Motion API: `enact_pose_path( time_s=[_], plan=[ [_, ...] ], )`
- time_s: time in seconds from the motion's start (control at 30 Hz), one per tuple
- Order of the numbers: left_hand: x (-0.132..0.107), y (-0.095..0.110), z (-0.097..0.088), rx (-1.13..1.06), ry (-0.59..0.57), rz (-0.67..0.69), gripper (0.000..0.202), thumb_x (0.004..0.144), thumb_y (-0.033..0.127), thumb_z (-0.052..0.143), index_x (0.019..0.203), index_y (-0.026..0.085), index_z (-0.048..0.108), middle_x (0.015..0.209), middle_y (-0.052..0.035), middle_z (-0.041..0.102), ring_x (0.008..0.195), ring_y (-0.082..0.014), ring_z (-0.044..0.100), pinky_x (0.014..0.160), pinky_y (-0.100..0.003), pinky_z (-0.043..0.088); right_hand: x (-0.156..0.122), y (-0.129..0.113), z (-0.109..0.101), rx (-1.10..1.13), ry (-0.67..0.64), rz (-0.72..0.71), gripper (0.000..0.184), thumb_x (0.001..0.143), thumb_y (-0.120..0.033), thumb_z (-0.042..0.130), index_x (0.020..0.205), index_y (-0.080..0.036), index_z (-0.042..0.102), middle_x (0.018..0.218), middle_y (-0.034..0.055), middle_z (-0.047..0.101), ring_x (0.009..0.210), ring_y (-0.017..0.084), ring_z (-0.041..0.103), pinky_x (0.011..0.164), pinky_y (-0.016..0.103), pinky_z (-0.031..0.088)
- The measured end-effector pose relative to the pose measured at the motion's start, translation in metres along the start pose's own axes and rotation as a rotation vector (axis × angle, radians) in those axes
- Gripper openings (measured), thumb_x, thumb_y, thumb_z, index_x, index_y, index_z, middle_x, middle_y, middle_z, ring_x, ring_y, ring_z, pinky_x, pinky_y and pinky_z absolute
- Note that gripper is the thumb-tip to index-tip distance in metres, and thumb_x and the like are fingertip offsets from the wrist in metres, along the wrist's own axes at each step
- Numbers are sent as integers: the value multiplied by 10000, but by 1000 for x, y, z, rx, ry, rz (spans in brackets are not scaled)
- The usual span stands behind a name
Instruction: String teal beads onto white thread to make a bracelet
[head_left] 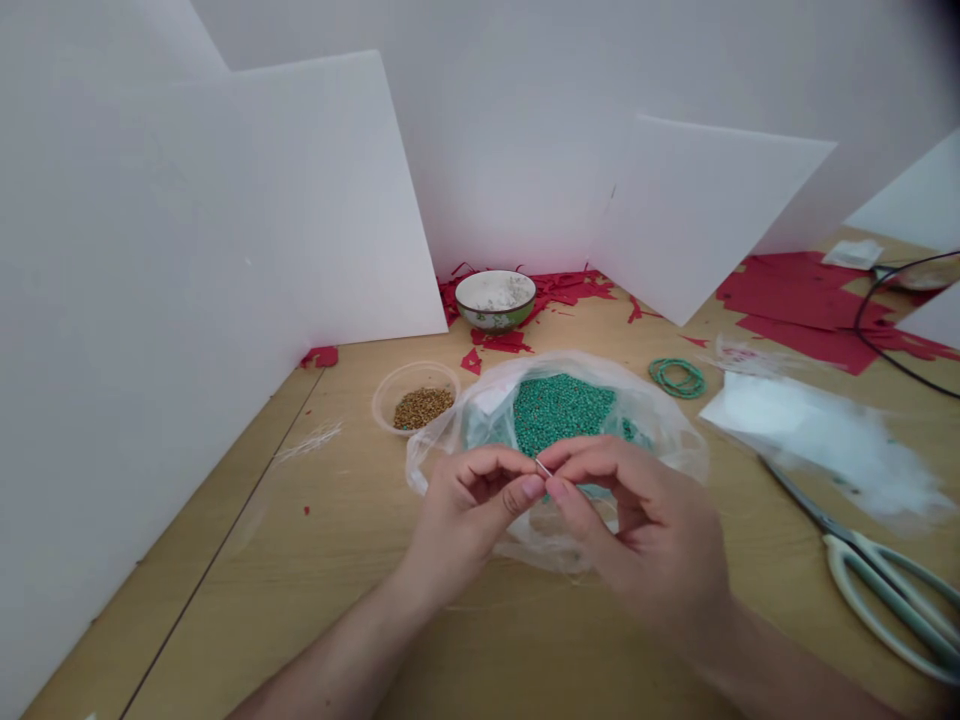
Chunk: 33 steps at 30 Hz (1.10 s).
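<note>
My left hand [469, 515] and my right hand [660, 535] meet fingertip to fingertip over the near side of a clear plastic bag. A short, thin, pale needle-like piece [544, 468] shows between the right thumb and forefinger. The left thumb and forefinger are pinched close beside its end; whatever they hold is too small to make out. Behind the fingers, a mass of small green beads [562, 405] lies in the opened plastic bag [675, 440]. Just left of the bag, a clear round tub [382, 400] holds gold-brown beads [424, 408].
Scissors [862, 550] with pale handles lie at the right, near a white plastic packet [817, 440]. A coil of green strung beads [677, 378] rests behind the bag. Farther back stand a bowl [495, 320], red paper scraps [795, 290] and white boards [337, 200]. White threads [309, 442] lie left.
</note>
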<state>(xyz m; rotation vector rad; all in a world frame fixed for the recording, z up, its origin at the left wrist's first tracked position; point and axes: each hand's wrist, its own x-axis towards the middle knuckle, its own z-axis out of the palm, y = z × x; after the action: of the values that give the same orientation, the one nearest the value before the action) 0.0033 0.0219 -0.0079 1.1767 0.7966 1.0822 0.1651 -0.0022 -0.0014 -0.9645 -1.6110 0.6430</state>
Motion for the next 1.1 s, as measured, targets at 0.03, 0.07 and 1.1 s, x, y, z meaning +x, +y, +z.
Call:
enact_pose_path(
  time_s=[0.03, 0.07, 1.1],
  plan=[
    [0, 0, 0, 4, 2, 0, 72, 784, 244, 745, 782, 172, 738, 734, -7, 671, 684, -92, 560, 651, -199, 444, 0, 0, 0, 2, 2, -4, 122, 833, -107, 640, 879, -218, 623, 949, 15, 678, 921, 163, 654, 821, 319, 531],
    [0, 0, 0, 9, 5, 1, 72, 783, 246, 744, 784, 174, 737, 736, -7, 669, 685, -94, 560, 651, -202, 444, 0, 1, 0, 4, 3, -8, 127, 832, -103, 639, 881, -218, 624, 950, 15, 678, 920, 163, 655, 821, 319, 532],
    [-3, 4, 1, 196, 24, 104, 66, 809, 250, 717, 815, 187, 737, 794, -36, 672, 736, -146, 583, 677, -260, 462, -1, 0, 0, -19, 8, -35, 175, 810, -72, 639, 886, -228, 624, 949, 21, 669, 924, 180, 647, 822, 340, 520]
  ],
)
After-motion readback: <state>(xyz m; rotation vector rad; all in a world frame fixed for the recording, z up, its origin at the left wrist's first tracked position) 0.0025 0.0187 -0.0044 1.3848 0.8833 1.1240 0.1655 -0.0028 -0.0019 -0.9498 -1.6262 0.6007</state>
